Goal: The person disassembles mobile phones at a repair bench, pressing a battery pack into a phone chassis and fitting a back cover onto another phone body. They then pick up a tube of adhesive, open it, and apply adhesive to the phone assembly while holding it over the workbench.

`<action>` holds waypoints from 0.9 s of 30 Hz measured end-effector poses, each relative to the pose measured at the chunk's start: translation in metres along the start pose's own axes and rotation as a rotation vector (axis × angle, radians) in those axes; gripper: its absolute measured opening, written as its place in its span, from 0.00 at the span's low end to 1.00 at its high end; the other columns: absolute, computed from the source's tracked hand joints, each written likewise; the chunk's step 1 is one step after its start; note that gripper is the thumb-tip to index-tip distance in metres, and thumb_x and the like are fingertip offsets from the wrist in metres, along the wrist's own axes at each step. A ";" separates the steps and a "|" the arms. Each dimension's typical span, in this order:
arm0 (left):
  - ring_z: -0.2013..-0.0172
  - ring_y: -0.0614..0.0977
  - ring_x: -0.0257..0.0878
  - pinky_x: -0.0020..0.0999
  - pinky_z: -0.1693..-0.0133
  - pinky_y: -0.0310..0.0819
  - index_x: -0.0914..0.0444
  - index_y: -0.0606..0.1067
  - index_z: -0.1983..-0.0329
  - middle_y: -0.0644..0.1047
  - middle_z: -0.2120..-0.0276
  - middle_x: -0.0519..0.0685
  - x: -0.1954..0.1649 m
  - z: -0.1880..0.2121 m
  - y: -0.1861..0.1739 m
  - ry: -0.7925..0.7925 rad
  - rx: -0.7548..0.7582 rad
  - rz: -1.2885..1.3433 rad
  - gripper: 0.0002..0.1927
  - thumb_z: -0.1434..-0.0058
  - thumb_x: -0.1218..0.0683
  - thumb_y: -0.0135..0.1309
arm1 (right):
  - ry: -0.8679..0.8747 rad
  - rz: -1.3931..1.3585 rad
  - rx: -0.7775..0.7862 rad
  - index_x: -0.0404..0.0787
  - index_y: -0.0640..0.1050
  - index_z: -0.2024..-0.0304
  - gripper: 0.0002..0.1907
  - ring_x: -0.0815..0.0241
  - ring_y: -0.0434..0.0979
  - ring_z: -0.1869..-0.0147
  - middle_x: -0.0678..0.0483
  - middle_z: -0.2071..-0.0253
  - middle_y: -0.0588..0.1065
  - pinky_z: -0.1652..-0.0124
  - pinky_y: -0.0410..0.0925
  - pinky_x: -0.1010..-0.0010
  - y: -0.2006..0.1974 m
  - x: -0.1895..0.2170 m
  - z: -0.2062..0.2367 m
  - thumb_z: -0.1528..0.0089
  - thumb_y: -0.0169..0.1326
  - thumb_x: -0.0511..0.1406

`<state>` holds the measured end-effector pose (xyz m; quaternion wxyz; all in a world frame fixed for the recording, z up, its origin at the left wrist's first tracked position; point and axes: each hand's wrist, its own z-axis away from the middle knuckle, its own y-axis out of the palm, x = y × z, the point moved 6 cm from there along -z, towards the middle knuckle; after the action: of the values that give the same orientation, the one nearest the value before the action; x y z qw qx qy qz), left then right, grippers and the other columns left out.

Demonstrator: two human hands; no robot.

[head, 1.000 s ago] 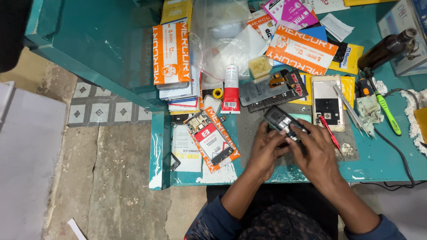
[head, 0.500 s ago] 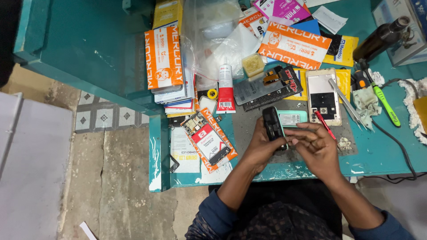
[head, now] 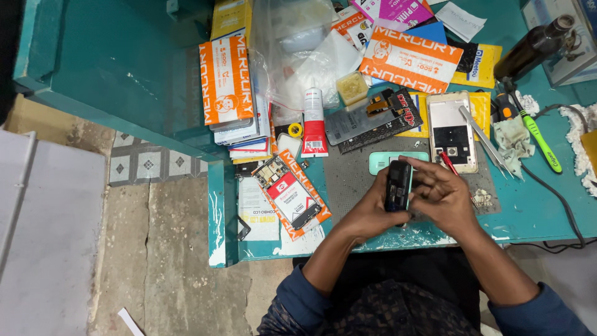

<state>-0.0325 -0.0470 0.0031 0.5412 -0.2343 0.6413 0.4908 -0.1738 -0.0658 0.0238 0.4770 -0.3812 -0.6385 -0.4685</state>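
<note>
Just below the mint-green phone case (head: 398, 160), over the worktop (head: 547, 205), small dark phone (head: 398, 185) now turned upright from its earlier slant. Gripped by left hand (head: 367, 214); right hand (head: 443, 198) fingertips pressed against its side. Points toward close handling of its edge.

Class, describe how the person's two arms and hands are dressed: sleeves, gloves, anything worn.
Both hands, the left hand and the right hand, are bare, with no gloves; no rings or watch are visible. Dark blue sleeves are pushed up to about the elbows, leaving the forearms uncovered.
</note>
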 end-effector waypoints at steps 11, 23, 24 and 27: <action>0.59 0.74 0.36 0.33 0.64 0.77 0.62 0.46 0.20 0.68 0.52 0.51 -0.020 0.012 0.007 -0.218 0.023 0.031 0.53 0.47 0.68 0.56 | 0.050 0.152 0.014 0.32 0.78 0.43 0.24 0.68 0.77 0.47 0.44 0.41 0.78 0.51 0.71 0.80 -0.010 -0.003 -0.014 0.42 0.53 0.17; 0.55 0.73 0.34 0.29 0.59 0.73 0.67 0.48 0.20 0.69 0.51 0.49 -0.014 0.019 0.003 -0.151 0.011 -0.029 0.52 0.47 0.68 0.57 | 0.066 0.112 -0.042 0.31 0.81 0.48 0.17 0.69 0.80 0.53 0.43 0.45 0.81 0.55 0.72 0.80 -0.014 -0.020 -0.010 0.38 0.52 0.19; 0.56 0.73 0.34 0.30 0.60 0.73 0.67 0.49 0.20 0.69 0.52 0.49 -0.014 0.019 0.003 -0.156 0.010 -0.026 0.51 0.47 0.68 0.57 | 0.057 0.112 -0.045 0.31 0.81 0.49 0.16 0.68 0.81 0.52 0.43 0.45 0.81 0.53 0.74 0.79 -0.013 -0.019 -0.010 0.37 0.51 0.19; 0.54 0.73 0.34 0.28 0.58 0.74 0.65 0.47 0.19 0.69 0.50 0.49 -0.015 0.019 0.003 -0.146 -0.009 -0.032 0.54 0.48 0.68 0.58 | 0.033 0.099 -0.027 0.31 0.80 0.49 0.16 0.64 0.82 0.45 0.43 0.45 0.80 0.45 0.74 0.74 -0.009 -0.015 -0.011 0.37 0.51 0.20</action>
<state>-0.0216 -0.0328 0.0188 0.5933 -0.2103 0.5941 0.5008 -0.1758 -0.0794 0.0087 0.5050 -0.4107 -0.6045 -0.4593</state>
